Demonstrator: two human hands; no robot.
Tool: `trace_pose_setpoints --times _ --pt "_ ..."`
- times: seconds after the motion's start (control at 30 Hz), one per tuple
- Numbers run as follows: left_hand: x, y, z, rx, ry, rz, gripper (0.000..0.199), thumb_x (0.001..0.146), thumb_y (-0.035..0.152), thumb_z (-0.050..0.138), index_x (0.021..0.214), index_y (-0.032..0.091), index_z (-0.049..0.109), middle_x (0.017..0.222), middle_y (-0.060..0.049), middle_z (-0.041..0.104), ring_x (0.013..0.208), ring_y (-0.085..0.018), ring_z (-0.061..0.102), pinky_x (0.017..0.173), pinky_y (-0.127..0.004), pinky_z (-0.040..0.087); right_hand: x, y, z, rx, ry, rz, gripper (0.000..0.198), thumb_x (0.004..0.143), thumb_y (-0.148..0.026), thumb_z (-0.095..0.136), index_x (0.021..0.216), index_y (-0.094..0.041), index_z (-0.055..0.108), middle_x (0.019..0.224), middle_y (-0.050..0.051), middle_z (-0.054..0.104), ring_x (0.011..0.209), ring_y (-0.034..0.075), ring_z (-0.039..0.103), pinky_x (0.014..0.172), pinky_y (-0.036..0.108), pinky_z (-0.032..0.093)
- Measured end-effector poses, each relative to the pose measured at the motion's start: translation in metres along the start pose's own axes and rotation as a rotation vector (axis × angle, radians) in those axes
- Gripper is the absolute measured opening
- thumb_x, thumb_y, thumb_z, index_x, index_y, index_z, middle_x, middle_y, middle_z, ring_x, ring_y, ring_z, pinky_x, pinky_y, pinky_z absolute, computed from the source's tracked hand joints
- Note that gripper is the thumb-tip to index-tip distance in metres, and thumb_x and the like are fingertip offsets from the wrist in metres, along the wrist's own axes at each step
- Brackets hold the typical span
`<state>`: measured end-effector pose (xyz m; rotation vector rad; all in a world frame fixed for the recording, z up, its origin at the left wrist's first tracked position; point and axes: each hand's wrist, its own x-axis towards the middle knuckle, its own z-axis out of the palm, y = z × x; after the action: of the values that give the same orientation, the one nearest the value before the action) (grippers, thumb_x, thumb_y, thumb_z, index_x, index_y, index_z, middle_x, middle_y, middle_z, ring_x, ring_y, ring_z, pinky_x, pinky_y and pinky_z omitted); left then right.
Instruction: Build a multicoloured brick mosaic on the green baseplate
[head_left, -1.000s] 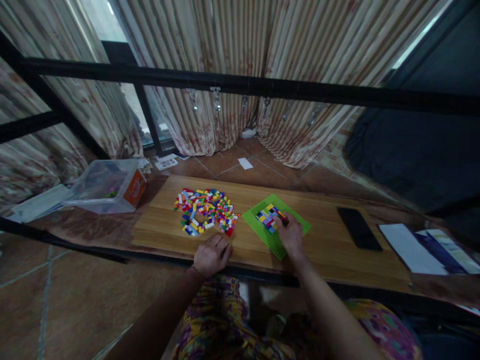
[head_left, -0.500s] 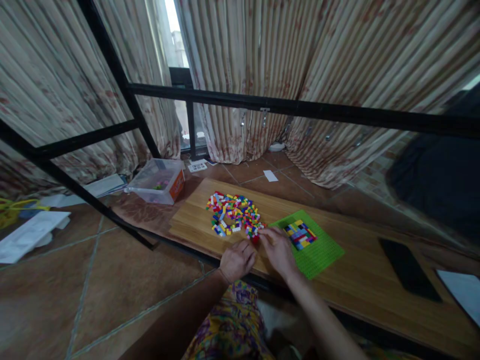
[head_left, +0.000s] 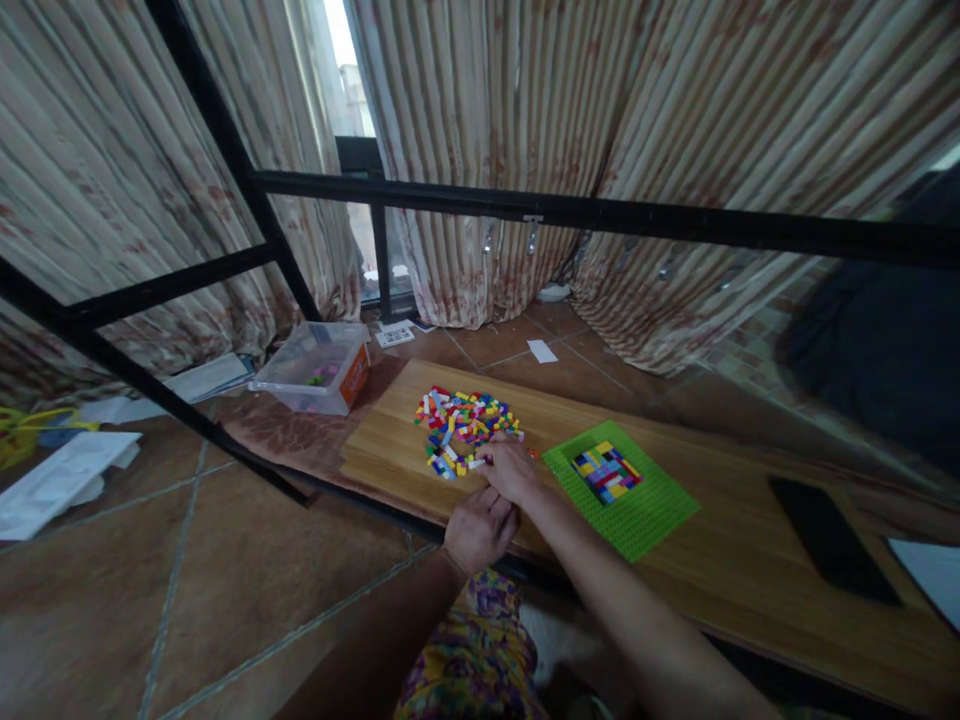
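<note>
Right of centre, one green baseplate (head_left: 652,515): multicoloured brick patch (head_left: 607,472) built, surrounding studs bare. Centre, loose bricks (head_left: 465,415) left over; right hand (head_left: 510,468) at them, left hand (head_left: 480,527) just below, whether gripping we cannot tell.

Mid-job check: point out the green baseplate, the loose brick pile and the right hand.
Green baseplate (head_left: 658,512): head view, bare surface toward its right corner.
Loose brick pile (head_left: 474,418): head view, bricks near its middle.
Right hand (head_left: 511,470): head view, back of the hand.
</note>
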<state>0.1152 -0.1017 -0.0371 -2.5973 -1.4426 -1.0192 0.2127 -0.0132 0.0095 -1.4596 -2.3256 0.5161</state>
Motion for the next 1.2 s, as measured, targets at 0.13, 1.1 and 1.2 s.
trace_pose_setpoints --times 0.13,1.1,1.2 --pt "0.002 -0.002 -0.001 -0.027 0.004 0.016 0.010 0.088 0.021 0.050 0.091 0.021 0.060 0.086 -0.006 0.063 0.079 -0.018 0.060 0.069 -0.030 0.052 -0.002 0.000 -0.004 0.007 0.016 -0.004 0.006 0.077 -0.017 0.067 0.075 -0.022 0.068 0.092 0.005 0.063 0.095 0.021 0.057 0.083 0.031 0.042" --pt "0.010 0.000 -0.004 0.114 0.038 0.034 0.021 0.090 0.024 0.050 0.069 0.020 0.052 0.071 -0.003 0.057 0.065 -0.015 0.055 0.061 -0.026 0.042 -0.155 0.129 -0.049 0.714 0.736 0.589 0.046 0.073 -0.059 0.062 0.087 -0.016 0.068 0.077 0.008 0.071 0.066 0.021 0.065 0.064 0.036 0.054" --pt "0.009 -0.001 -0.003 0.124 0.032 0.035 0.019 0.090 0.024 0.050 0.071 0.020 0.053 0.071 -0.003 0.057 0.066 -0.015 0.055 0.061 -0.027 0.042 -0.152 0.132 -0.048 0.731 0.717 0.575 0.040 0.073 -0.052 0.063 0.089 -0.016 0.069 0.080 0.008 0.071 0.069 0.021 0.065 0.068 0.036 0.054"
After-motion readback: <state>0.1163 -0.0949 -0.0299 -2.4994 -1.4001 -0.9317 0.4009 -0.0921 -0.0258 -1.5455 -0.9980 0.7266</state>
